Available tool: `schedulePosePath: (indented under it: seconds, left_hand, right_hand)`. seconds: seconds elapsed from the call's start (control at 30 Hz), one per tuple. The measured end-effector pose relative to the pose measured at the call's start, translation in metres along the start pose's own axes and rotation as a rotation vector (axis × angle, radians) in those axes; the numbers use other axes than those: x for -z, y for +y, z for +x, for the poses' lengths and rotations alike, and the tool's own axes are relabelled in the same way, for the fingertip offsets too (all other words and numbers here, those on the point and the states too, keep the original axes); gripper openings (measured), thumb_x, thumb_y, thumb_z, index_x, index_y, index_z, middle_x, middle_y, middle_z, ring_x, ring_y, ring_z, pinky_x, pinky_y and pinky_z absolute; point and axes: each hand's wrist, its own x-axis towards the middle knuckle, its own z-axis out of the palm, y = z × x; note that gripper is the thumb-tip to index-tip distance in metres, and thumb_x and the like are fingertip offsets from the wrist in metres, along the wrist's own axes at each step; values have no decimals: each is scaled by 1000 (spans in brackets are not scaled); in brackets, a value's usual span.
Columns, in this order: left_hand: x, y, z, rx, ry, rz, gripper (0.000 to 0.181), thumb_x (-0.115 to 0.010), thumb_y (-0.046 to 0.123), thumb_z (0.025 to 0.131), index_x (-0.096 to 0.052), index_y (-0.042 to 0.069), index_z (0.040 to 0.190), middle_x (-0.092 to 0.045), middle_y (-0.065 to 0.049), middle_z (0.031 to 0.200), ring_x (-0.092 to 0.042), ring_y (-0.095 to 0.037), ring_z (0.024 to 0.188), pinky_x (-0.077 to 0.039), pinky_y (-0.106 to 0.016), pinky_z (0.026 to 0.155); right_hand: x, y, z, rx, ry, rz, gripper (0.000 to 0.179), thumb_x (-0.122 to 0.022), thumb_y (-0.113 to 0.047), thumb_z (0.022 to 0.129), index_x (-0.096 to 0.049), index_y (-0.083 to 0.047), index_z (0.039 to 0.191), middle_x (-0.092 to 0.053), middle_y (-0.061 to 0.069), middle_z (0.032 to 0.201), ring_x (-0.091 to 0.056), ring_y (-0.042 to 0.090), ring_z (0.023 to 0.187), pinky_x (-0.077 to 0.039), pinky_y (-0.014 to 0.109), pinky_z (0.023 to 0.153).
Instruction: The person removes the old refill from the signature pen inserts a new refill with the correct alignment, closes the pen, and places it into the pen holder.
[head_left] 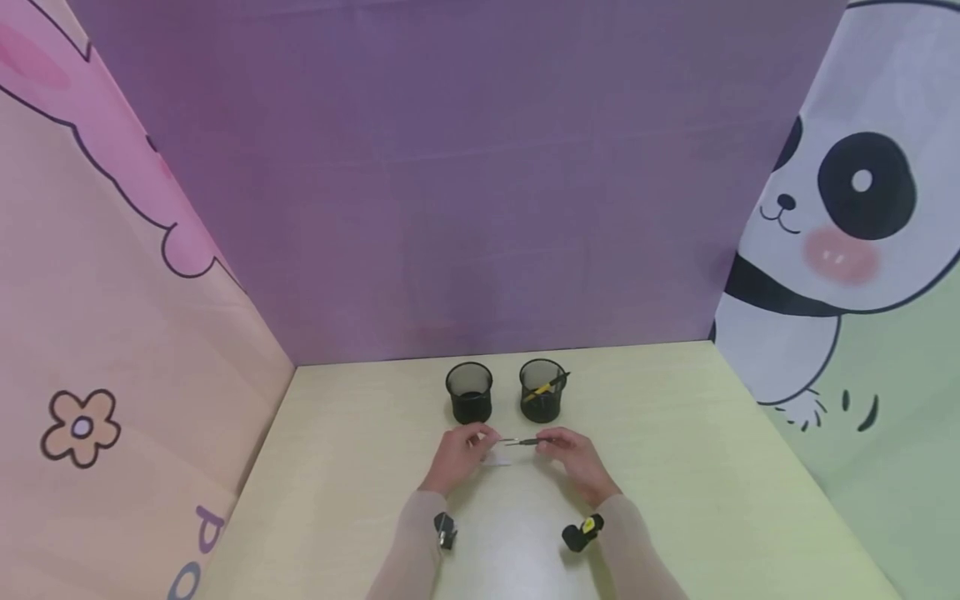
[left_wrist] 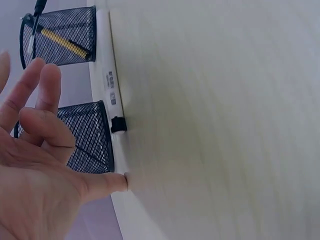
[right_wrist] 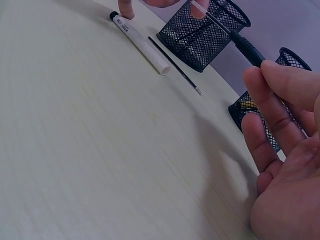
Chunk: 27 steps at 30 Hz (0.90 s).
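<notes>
My right hand [head_left: 573, 457] pinches a slim black-handled tool with a thin pale shaft [right_wrist: 245, 47] between thumb and index finger, holding it raised off the table. The shaft points toward my left hand [left_wrist: 40, 160], whose thumb stands apart from its bent fingers; nothing shows between them. In the right wrist view, the shaft's tip overlaps a left finger; contact cannot be told. Below lies a white pen barrel [right_wrist: 142, 45], one end black and the other hollow. Beside it lies a dark pen refill [right_wrist: 175, 65] with a pale tip.
Behind my hands stand two black mesh pen cups. The left cup [head_left: 471, 404] shows nothing sticking out; the right cup [head_left: 542, 408] holds a yellow-and-black stick [head_left: 545, 388] leaning over its rim. A pale wooden table [head_left: 360, 467] meets a purple backdrop [head_left: 480, 208].
</notes>
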Motion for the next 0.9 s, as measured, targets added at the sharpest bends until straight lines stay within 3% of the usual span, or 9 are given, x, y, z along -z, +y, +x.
schedulePosePath:
  seconds: [0.13,0.33,0.67,0.9]
  left_hand:
    - [5,-1,-3,-7,5,0,17,-63,32,102,-74,19,105,-72,-7,88,-58,-11,72,-45,-27,64]
    - [8,-10,-3,-20,-9,127,7,-72,18,94,-74,17,101,-67,3,87,-54,-12,75,-44,-27,67]
    - [7,-22,-3,25,-107,288,12,-82,20,86,-76,19,96,-58,3,89,-52,-15,83,-45,-35,76]
    - [5,-27,-4,-15,-116,356,10,-84,17,82,-76,18,88,-57,1,87,-51,-14,81,-45,-34,76]
  right_hand:
    - [0,-1,-1,-7,2,4,39,-75,-24,92,-69,-3,124,-75,0,112,-66,11,101,-49,30,93]
    - [1,-3,-2,1,-2,30,33,-74,-20,94,-69,-3,122,-74,3,112,-65,13,102,-48,33,95]
    - [1,-1,-1,8,-13,39,31,-73,-18,94,-69,-4,122,-73,2,112,-65,15,103,-48,33,95]
    - [1,0,0,15,-6,40,32,-73,-18,94,-69,-2,122,-73,0,110,-65,15,101,-48,32,93]
